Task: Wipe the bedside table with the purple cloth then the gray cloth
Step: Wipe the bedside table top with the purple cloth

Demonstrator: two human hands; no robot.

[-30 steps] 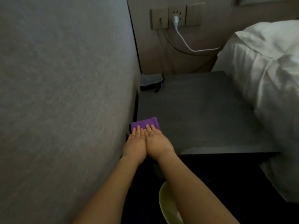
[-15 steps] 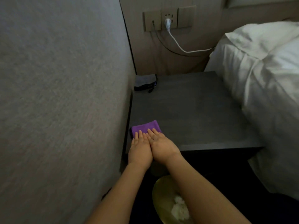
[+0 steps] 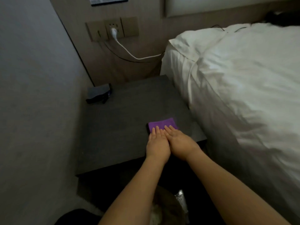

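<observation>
Pressing flat, left hand (image 3: 156, 146) and right hand (image 3: 180, 143) lie unclenched, side by side, on the purple cloth (image 3: 162, 125) atop the bedside table (image 3: 123, 120); gray cloth (image 3: 98, 93) sits at its far-left corner.

No text can be read anywhere. A white card with a blue strip (image 3: 109, 0) hangs on the wall above the socket panel (image 3: 113, 29) (its print is too small and blurred to make out).

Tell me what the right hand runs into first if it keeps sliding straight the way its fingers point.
The right hand points toward the table's far edge. Past the purple cloth under it, the bedside table looks bare; probably the back wall first, though depth is unclear.
</observation>
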